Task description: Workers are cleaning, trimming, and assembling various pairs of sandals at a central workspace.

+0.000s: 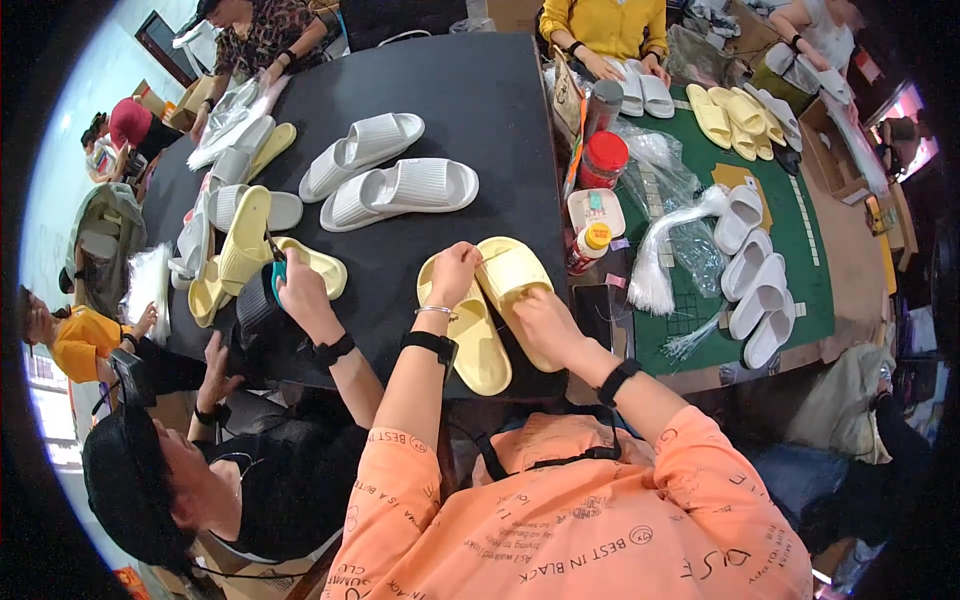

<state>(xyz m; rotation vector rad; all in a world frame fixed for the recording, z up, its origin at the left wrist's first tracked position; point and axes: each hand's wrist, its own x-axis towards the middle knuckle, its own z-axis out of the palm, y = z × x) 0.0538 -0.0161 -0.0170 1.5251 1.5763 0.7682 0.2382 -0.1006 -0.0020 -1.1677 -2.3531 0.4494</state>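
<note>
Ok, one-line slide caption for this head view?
Left hand and right hand grip a pair of yellow slides on a black table; two white slides lie beyond.

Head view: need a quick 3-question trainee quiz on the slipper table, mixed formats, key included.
1. True or false: both hands touch the yellow slippers.
2. What colour is the pair of slippers lying beyond them on the black table? A) white B) red C) blue
3. Which hand pinches the strap area from above, the left hand or the right hand?

Key: 1 true; 2 A; 3 left hand.
</note>
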